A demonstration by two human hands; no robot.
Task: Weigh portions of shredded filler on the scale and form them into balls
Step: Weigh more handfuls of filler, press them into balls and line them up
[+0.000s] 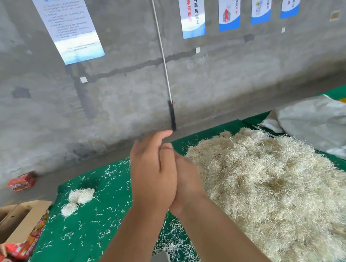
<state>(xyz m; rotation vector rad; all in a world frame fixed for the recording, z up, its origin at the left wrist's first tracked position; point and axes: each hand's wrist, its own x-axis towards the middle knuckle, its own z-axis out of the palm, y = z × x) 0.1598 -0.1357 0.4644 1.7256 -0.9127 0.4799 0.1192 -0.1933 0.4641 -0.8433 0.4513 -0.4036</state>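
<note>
1. Two bare hands meet palm to palm above the green cloth-covered table point(110, 226): the left hand point(153, 169) lies over the right hand point(188, 182), fingers fairly straight and pressed together. Whether a portion of filler sits between the palms cannot be told, since nothing shows at their edges.
2. Right of the hands, a big loose heap of pale straw-coloured shredded filler point(268, 189) covers the near-right part of the table, with a grey woven sack point(315, 124) lying beyond it at the far right.
3. Left of the hands, small whitish pressed balls of filler point(78, 199) rest close together on the cloth, amid scattered stray shreds.
4. At the bottom edge, a grey flat surface point(160, 259) peeks out between the forearms; it may be the scale, but too little shows to be sure.
5. Judging by its look, the filler is very light, springy and tangled; it should compress easily yet tend to spring back and shed strands.
6. A portion is probably best taken from the heap's top with spread fingers, then cupped and rolled firmly between both palms.
7. An open brown cardboard box point(14, 221) with red packets stands at the near left.
</note>
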